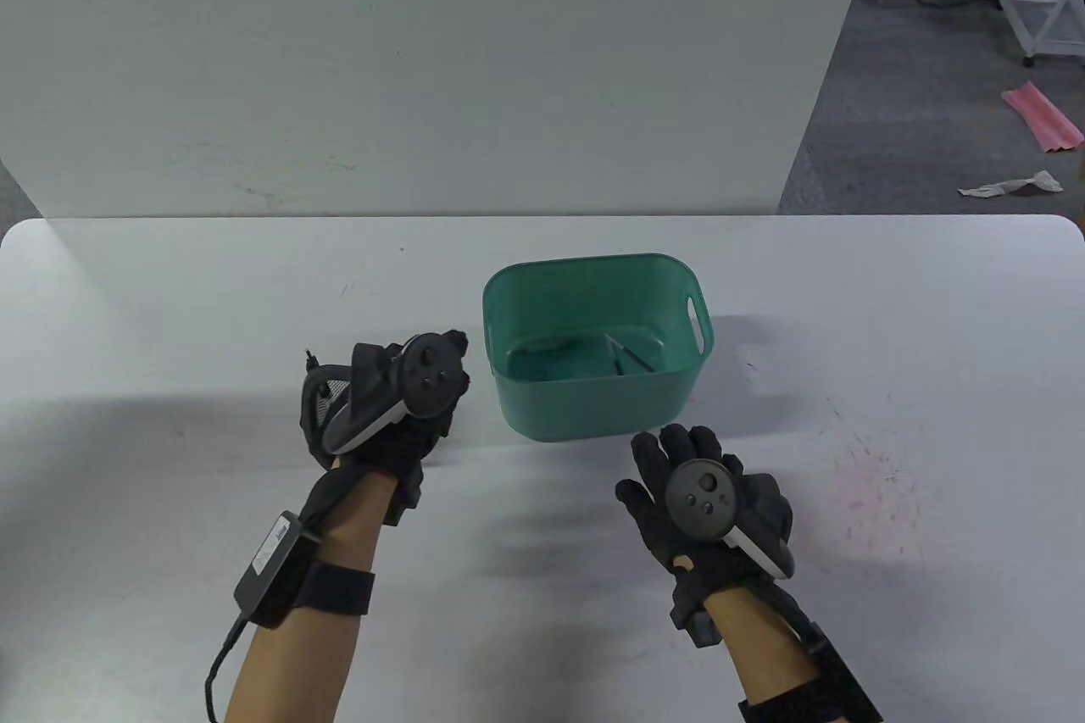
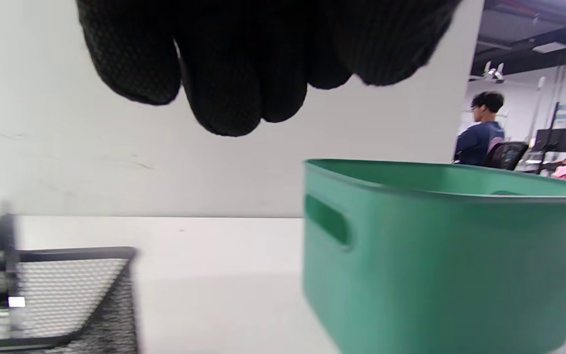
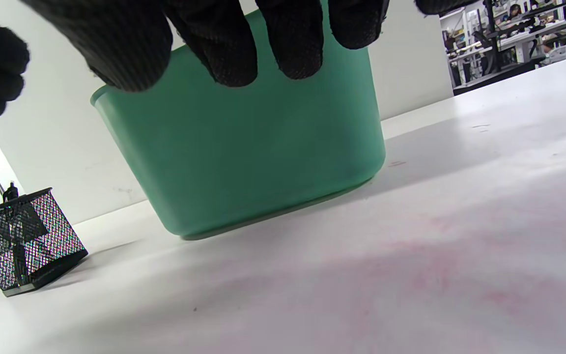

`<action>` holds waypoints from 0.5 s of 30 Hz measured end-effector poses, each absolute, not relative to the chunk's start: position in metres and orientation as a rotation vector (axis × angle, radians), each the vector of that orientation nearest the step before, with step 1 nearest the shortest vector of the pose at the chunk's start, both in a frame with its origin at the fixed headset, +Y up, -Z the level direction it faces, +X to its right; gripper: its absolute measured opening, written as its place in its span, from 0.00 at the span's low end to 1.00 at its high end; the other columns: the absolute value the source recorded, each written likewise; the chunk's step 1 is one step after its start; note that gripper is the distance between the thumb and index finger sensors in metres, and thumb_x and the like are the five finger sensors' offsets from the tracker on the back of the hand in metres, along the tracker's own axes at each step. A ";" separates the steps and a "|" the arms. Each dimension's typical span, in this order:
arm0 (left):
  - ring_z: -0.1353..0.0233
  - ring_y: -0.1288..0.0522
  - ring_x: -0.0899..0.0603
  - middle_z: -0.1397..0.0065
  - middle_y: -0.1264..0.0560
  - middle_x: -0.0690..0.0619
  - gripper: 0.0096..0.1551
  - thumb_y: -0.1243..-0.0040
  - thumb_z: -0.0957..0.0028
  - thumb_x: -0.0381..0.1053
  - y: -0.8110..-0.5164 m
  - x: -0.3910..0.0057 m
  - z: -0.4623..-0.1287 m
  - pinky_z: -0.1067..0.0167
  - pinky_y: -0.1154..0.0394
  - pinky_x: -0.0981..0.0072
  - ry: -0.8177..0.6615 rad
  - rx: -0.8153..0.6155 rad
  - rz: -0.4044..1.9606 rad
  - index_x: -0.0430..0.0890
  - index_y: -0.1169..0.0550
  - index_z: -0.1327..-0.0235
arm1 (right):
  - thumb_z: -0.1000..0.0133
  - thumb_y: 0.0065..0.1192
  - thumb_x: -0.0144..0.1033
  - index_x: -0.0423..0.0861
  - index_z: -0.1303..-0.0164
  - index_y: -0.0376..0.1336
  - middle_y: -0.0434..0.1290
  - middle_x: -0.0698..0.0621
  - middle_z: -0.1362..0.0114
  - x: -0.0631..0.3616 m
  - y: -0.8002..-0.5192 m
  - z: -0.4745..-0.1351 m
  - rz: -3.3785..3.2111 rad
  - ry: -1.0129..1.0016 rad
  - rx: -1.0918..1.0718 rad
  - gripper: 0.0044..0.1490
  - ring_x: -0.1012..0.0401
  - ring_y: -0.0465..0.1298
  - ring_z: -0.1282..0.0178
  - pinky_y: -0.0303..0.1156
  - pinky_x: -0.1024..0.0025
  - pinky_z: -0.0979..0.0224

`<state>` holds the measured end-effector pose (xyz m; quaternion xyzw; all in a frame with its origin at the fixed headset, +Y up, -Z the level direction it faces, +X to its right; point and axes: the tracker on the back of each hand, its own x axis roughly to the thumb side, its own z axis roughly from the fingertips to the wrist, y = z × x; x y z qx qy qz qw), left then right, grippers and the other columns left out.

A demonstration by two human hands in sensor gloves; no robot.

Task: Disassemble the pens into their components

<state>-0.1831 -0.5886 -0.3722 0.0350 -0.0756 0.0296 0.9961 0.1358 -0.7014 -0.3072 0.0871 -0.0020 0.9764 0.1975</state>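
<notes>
A green plastic bin point(image 1: 519, 409) stands mid-table; thin dark pen parts point(image 1: 629, 354) lie on its floor. Left of it is a black mesh pen holder point(image 1: 319, 397) with one dark pen point(image 1: 308, 355) standing in it. My left hand point(image 1: 405, 435) hovers over the holder's right side, between holder and bin, fingers point(image 2: 224, 73) hanging loosely together with nothing in them. My right hand point(image 1: 678, 464) sits just in front of the bin's near wall point(image 3: 243, 162), fingers point(image 3: 290, 44) spread and empty. The holder point(image 3: 22, 241) and its pen point(image 3: 11, 192) show far left in the right wrist view.
A white panel point(image 1: 424, 62) rises behind the table's far edge. A faint pink stain point(image 1: 865, 477) marks the table point(image 1: 932, 316) to my right. A person point(image 2: 482, 132) sits far off in the background. The bin has handle slots point(image 2: 327, 221) in its end walls.
</notes>
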 end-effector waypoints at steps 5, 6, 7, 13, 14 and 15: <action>0.26 0.19 0.41 0.22 0.26 0.50 0.32 0.40 0.44 0.61 -0.589 -0.225 -0.374 0.31 0.24 0.41 -0.016 0.079 -0.037 0.60 0.30 0.25 | 0.34 0.52 0.56 0.48 0.16 0.52 0.51 0.36 0.12 0.136 -0.702 -0.307 2.733 0.004 0.250 0.39 0.35 0.46 0.15 0.44 0.27 0.23; 0.25 0.20 0.41 0.21 0.26 0.50 0.32 0.40 0.44 0.61 -0.591 -0.234 -0.376 0.31 0.24 0.40 0.016 0.067 -0.064 0.60 0.31 0.25 | 0.34 0.52 0.56 0.48 0.16 0.52 0.51 0.36 0.12 0.136 -0.702 -0.307 2.735 0.009 0.250 0.39 0.35 0.46 0.15 0.44 0.27 0.23; 0.24 0.21 0.40 0.21 0.27 0.50 0.32 0.40 0.44 0.61 -0.592 -0.240 -0.378 0.31 0.25 0.40 0.038 0.053 -0.081 0.60 0.31 0.25 | 0.34 0.52 0.56 0.48 0.16 0.52 0.51 0.36 0.12 0.136 -0.702 -0.307 2.736 0.011 0.249 0.39 0.35 0.46 0.15 0.44 0.27 0.23; 0.21 0.23 0.40 0.18 0.29 0.50 0.35 0.40 0.44 0.62 -0.614 -0.269 -0.397 0.30 0.26 0.38 0.162 -0.033 -0.105 0.61 0.34 0.23 | 0.34 0.52 0.56 0.48 0.16 0.52 0.51 0.36 0.12 0.136 -0.703 -0.308 2.734 0.028 0.248 0.39 0.35 0.46 0.15 0.44 0.27 0.23; 0.21 0.24 0.40 0.18 0.29 0.50 0.35 0.40 0.44 0.61 -0.618 -0.272 -0.400 0.30 0.26 0.38 0.177 -0.038 -0.104 0.61 0.34 0.23 | 0.34 0.52 0.56 0.48 0.16 0.53 0.51 0.36 0.12 0.136 -0.703 -0.308 2.732 0.030 0.248 0.39 0.35 0.46 0.15 0.44 0.27 0.23; 0.21 0.24 0.41 0.18 0.29 0.51 0.35 0.40 0.44 0.61 -0.623 -0.275 -0.405 0.30 0.26 0.38 0.189 -0.043 -0.109 0.61 0.34 0.23 | 0.34 0.52 0.56 0.48 0.16 0.53 0.51 0.36 0.12 0.136 -0.703 -0.308 2.730 0.032 0.248 0.39 0.35 0.46 0.15 0.44 0.27 0.23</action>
